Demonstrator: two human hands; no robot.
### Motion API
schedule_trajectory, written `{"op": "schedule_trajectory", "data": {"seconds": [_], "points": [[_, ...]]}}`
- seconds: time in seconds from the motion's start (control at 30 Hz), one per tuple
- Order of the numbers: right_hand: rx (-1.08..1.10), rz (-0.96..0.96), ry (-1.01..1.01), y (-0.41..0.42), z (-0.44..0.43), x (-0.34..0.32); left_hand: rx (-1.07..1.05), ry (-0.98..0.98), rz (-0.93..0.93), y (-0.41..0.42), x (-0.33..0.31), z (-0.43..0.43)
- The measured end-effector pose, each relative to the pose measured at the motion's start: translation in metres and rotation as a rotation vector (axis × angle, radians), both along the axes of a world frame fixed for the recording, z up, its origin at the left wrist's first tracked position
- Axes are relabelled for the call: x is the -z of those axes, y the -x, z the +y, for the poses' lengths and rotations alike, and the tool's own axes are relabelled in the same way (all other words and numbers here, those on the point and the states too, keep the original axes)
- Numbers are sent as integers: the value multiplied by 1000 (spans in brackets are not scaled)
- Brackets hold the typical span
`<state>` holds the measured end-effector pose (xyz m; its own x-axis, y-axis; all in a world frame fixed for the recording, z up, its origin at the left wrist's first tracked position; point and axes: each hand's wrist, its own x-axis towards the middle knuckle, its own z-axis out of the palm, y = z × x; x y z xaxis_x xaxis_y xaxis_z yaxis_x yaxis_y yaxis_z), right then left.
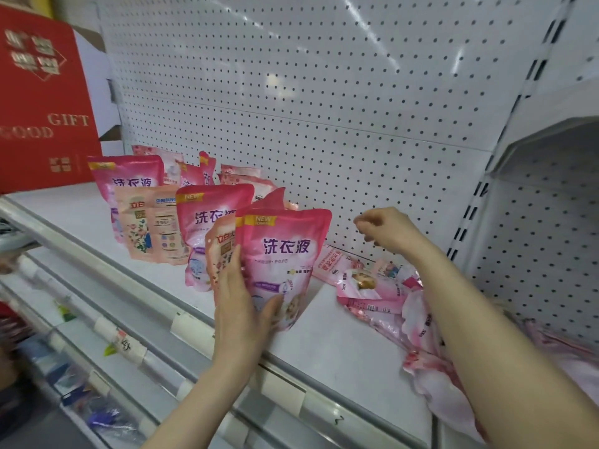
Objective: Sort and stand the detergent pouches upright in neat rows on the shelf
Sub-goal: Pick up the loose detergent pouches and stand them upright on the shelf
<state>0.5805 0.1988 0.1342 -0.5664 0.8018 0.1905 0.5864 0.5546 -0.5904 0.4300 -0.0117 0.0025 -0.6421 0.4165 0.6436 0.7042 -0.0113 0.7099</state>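
While my left hand (241, 306) grips the front pink pouch (285, 254) by its lower left edge, thumb pressed across the face and fingers running up the side, the pouch stands upright on the shelf (324, 348), close to the front rail (194, 328). My right hand (385, 233) hangs in the air to the right of that pouch, level with its top. Its fingers are loosely curled and hold nothing.

Just behind the pouch, on its left, leans a peach pouch (223, 254). The view is too crowded there for me to say whether my fingers catch it as well. If they do, letting go could pull both over. Further back and left of the pouch stand a second pink pouch (207, 222) and more of both kinds, mixed together, so a shove backwards may tip them one into the next.

The pouch looks soft and bottom-heavy, and I judge its base will not sit flat unless I settle it. Released early, it would likely slump forward toward the rail and off the shelf.

To the right of the pouch lies a heap of flat pouches (363, 281), and my right forearm passes over part of it. Drawing that arm back carelessly could drag a few over the edge. Reaching into the heap while the left hand lets go would leave the standing pouch unsupported.
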Motion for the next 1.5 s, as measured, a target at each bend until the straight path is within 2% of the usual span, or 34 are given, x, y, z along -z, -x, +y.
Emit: {"op": "schedule_trajectory", "data": {"seconds": [0.13,0.2,0.4,0.6,0.73,0.87,0.93,1.07,1.13,1.23,1.33,1.4,1.5], "points": [[107,-404,20,15,30,29,-11,35,-72,2,1,4],[117,-534,42,30,38,46,7,47,-79,4,5,6],[87,-590,249,61,57,81,38,77,-65,12,7,9],[153,-743,137,63,58,81,53,82,-89,10,6,8],[147,-633,172,62,58,85,114,85,-161,7,4,3],[168,-557,289,61,54,82,106,112,-124,6,0,-3],[198,-348,302,59,51,80,80,95,-77,3,-3,-7],[226,210,322,56,40,68,4,98,2,-1,-7,-10],[212,409,267,56,34,53,-63,79,71,-3,-12,-11],[178,644,258,56,32,24,-123,-3,272,-4,-27,-11],[143,692,262,58,33,3,-140,-44,511,-3,-50,-10],[85,622,278,60,33,-5,-145,4,616,1,-67,-6],[-29,492,411,56,31,-12,-175,158,693,9,-89,1]]}}
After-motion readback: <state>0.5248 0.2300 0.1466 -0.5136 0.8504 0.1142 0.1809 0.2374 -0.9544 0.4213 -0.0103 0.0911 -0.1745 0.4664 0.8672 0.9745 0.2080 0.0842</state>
